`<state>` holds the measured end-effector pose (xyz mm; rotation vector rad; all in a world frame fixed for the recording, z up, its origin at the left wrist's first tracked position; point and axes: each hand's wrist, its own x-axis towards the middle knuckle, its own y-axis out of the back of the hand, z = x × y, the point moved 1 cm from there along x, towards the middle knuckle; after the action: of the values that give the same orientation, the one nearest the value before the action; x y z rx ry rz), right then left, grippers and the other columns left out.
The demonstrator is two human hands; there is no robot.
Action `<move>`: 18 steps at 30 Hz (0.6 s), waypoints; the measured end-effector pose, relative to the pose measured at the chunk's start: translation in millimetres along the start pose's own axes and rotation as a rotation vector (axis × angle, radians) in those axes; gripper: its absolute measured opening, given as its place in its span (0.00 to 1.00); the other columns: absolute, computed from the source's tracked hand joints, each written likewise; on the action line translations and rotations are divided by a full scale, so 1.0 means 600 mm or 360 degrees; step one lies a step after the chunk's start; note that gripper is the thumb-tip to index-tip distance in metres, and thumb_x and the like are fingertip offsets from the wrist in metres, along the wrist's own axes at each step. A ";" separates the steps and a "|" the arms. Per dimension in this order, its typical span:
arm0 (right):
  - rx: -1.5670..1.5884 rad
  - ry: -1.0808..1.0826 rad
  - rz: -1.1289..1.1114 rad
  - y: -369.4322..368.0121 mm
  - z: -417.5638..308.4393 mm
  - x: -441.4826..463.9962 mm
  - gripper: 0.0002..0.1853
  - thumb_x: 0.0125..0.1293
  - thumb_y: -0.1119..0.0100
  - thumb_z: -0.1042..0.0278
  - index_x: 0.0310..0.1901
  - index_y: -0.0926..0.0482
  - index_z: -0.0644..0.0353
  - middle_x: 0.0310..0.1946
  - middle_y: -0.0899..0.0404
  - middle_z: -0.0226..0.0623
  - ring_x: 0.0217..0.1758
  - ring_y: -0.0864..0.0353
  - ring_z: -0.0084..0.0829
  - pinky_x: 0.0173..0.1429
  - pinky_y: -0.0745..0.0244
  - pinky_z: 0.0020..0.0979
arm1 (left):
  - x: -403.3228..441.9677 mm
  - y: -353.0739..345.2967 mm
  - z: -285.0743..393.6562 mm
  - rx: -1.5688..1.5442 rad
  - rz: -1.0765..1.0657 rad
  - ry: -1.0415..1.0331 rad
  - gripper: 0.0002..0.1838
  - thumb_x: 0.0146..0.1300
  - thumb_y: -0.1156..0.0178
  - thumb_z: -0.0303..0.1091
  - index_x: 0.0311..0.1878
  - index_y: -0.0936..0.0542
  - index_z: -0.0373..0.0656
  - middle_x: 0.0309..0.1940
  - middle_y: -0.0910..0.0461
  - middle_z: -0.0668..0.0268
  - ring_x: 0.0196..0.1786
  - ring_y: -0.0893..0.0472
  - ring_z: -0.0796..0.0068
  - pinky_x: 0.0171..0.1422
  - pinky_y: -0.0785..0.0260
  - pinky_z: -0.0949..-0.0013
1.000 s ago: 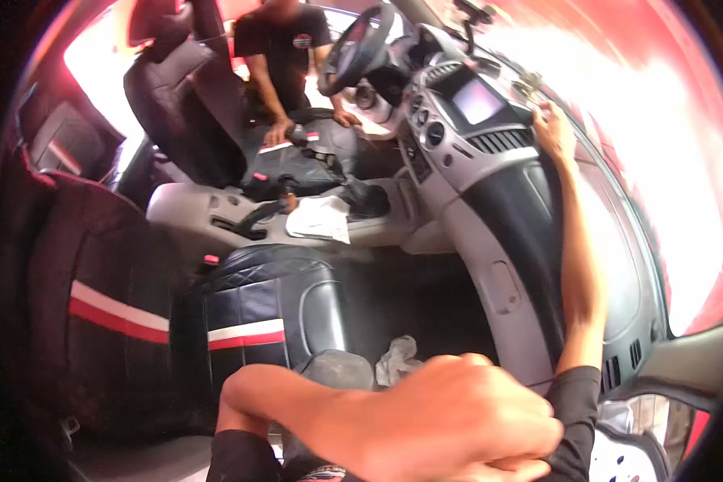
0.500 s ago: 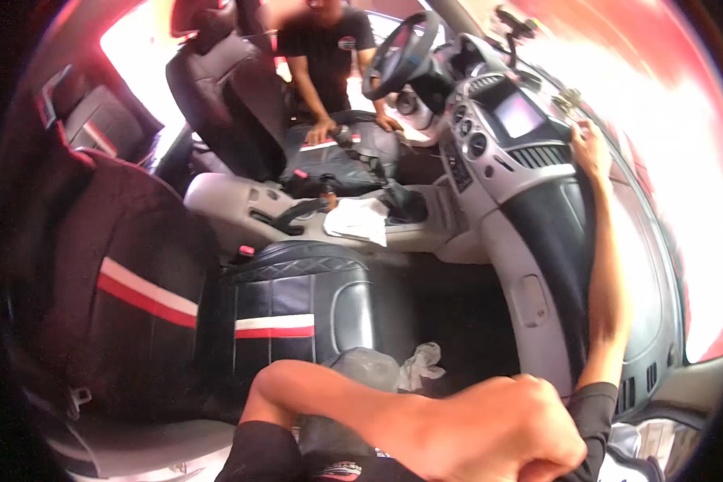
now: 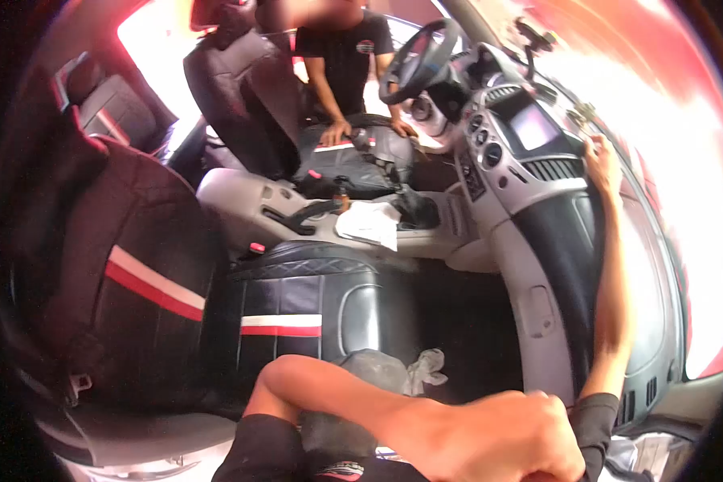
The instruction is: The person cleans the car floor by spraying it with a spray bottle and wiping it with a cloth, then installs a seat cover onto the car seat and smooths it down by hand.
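Observation:
My right hand (image 3: 602,165) is stretched out over the dashboard top (image 3: 558,249), beside the centre screen (image 3: 530,128). Its fingers are curled together just short of a small gold-coloured ornament (image 3: 584,112); whatever they hold is too small to make out. In front of my body, my left hand (image 3: 510,438) is closed, its back turned up and its fingers hidden underneath. Below my left forearm lies a grey rounded shape (image 3: 369,369) I cannot identify, with a crumpled white cloth (image 3: 427,371) beside it.
The black passenger seat (image 3: 281,297) has a white and red stripe. Across the console (image 3: 245,197), with a white cloth (image 3: 369,223) on it, another person (image 3: 341,64) leans at the driver's seat, hands on the cushion. The steering wheel (image 3: 422,60) and a phone-type mount (image 3: 532,40) are beyond.
The whole view has shifted slightly, so the car interior appears a little further right and lower. Both my hands keep almost the same pose.

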<state>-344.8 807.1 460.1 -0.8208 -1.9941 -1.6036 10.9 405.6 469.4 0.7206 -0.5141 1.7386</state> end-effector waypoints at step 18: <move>0.0021 -0.0079 0.0052 0.018 -0.023 -0.024 0.19 0.73 0.43 0.46 0.52 0.20 0.51 0.42 0.14 0.48 0.47 0.14 0.47 0.55 0.24 0.45 | -0.819 0.334 -0.181 0.2633 0.2441 0.2083 0.20 0.61 0.31 0.40 0.53 0.22 0.42 0.53 0.22 0.51 0.60 0.24 0.48 0.62 0.30 0.48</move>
<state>-327.2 792.9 461.4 -0.8916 -2.0126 -1.5646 -113.8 81.4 53.6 -0.2354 2.0299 3.2765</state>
